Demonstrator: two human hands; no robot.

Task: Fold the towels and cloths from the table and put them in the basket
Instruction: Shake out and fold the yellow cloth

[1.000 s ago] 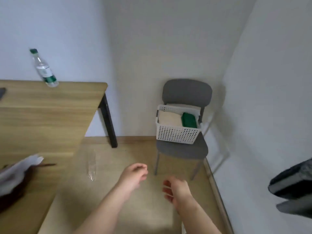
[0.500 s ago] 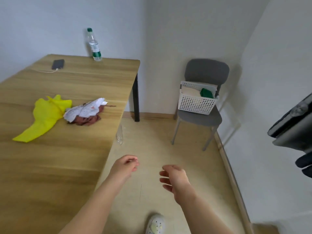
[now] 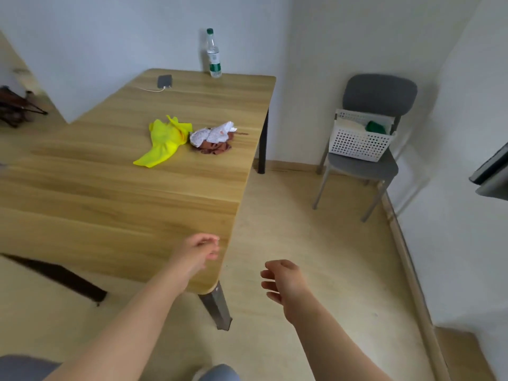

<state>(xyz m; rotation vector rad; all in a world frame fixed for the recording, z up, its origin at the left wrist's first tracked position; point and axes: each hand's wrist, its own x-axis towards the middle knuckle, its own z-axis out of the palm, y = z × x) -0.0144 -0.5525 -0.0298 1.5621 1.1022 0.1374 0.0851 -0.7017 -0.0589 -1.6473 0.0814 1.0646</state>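
Both hands hang empty at the table's (image 3: 123,193) near corner. The left hand (image 3: 198,250) is over the tabletop's edge, fingers loosely curled around nothing. The right hand (image 3: 280,279) is just off the table's side, above the floor, relaxed and also holding nothing.

Three cloths wait toward the table's far end. A yellow cloth (image 3: 165,138) lies rumpled, and just beside it a white patterned cloth (image 3: 211,134) sits bunched on top of a brown cloth (image 3: 215,147). The basket (image 3: 357,141) stands on a chair (image 3: 379,94) beyond the table's far right corner and already holds a pale folded towel (image 3: 349,123) and a green cloth (image 3: 375,127). A bottle (image 3: 213,55) and a phone (image 3: 164,81) sit at the table's far edge, well apart from the pile.

All three cloths look light, soft and limp, so they will likely sag when lifted and need flattening on the wood. The yellow one seems easiest to take first, pinched at two corners of one edge. The white one must come off the brown before either can be folded.
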